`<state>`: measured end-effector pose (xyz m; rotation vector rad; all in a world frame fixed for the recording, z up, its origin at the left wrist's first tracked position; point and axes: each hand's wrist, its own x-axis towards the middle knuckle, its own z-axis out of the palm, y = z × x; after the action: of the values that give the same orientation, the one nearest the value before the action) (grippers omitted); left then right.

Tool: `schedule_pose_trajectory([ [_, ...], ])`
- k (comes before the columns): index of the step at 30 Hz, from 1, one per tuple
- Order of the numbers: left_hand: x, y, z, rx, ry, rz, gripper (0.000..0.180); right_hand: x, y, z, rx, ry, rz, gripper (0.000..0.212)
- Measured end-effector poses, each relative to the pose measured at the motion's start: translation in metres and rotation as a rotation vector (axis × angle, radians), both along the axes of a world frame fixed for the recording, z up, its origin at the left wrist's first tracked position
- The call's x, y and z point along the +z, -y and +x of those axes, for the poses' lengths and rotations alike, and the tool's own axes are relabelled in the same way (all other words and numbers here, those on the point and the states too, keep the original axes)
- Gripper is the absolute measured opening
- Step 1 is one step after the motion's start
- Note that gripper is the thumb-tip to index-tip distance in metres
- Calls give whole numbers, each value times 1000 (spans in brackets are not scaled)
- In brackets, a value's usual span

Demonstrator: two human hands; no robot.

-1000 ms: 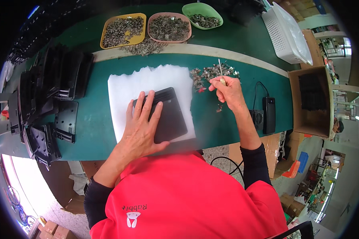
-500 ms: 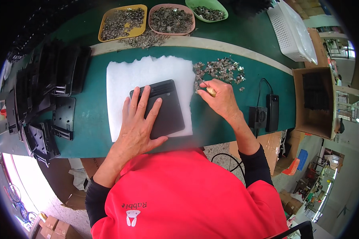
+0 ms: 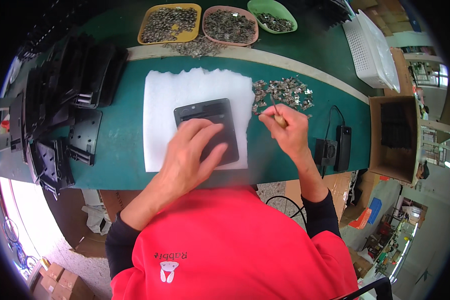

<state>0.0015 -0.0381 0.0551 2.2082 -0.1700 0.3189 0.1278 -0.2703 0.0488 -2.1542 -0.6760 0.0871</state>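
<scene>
Left grip (image 3: 186, 152) has drawn back across the black panel (image 3: 228, 132), open-fingered, seemingly steadying it on white foam (image 3: 160, 105) that likely cushions it; right grip (image 3: 292, 131) clasps a tan-handled tool (image 3: 281, 121) near metal pieces (image 3: 288, 91).

Speckled floor (image 3: 87, 265) beneath green table (image 3: 120, 142)

One white perforated plastic basket (image 3: 367, 50), set at far right. One open cardboard box (image 3: 392, 166), placed nearer, dark contents (image 3: 396, 127) held within. One small grilled black unit (image 3: 326, 151), stood beside an oblong black device (image 3: 343, 148); a thin black cable (image 3: 329, 122) is looped above. One blue bin (image 3: 375, 209) and one orange bin (image 3: 361, 219), placed side by side. Brown cartons (image 3: 65, 285), stacked at lower left; bicycles (image 3: 14, 235) are seen beyond.
</scene>
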Motion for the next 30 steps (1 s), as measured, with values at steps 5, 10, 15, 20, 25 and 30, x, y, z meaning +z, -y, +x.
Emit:
schedule_pose_trajectory([
  [5, 6, 15, 20, 54, -727, -1123, 23, 12, -30, -18, 462, 659, 90, 22],
  [10, -16, 10, 10, 93, -681, -1204, 24, 8, -47, -29, 524, 716, 34, 26],
  [15, -20, 6, 1, 69, -474, -1209, 16, 10, -64, -38, 525, 720, 34, 18],
  [20, -3, -12, -19, 152, -369, -907, 16, 13, -74, -48, 429, 98, 241, 13],
  [25, -11, -17, -15, 107, -219, -660, 26, 16, -75, -46, 205, -500, 151, 4],
  [30, -9, -17, -19, 155, -348, -603, 29, 24, -77, -29, 283, -970, 65, 16],
])
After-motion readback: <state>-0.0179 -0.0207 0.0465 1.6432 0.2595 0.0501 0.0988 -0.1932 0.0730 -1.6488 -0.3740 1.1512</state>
